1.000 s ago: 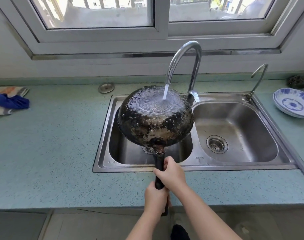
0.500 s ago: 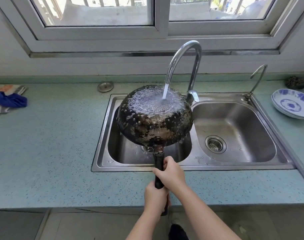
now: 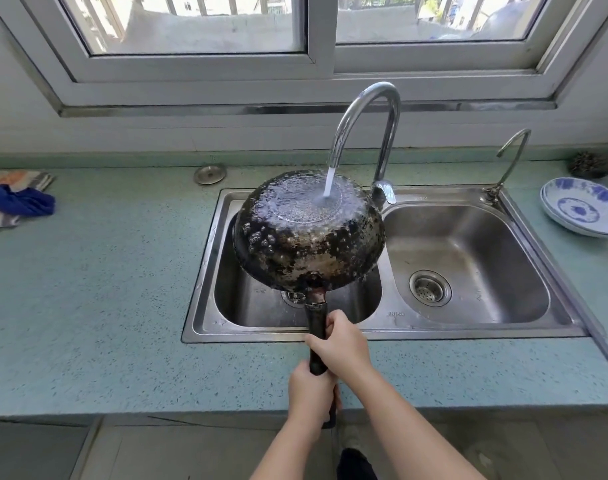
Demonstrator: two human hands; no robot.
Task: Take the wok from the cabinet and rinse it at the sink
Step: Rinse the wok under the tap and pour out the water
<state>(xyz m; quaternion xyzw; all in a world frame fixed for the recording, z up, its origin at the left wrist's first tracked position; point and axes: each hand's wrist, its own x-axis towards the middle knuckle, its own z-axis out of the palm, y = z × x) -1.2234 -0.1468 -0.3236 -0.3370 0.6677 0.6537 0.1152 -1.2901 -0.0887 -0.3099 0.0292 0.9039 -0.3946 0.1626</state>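
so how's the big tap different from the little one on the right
The big tap is tall and thick; the little tap is thin and lower. The big tap pours water onto the upturned wok; the little tap shows no water. The big tap stands behind the divider between the basins, the little tap at the back right corner of the sink. Both are shiny metal goosenecks.

Both hands, left hand point(image 3: 311, 393) and right hand point(image 3: 340, 344), grip the upturned wok point(image 3: 309, 233) under the faucet point(image 3: 364, 123) stream.
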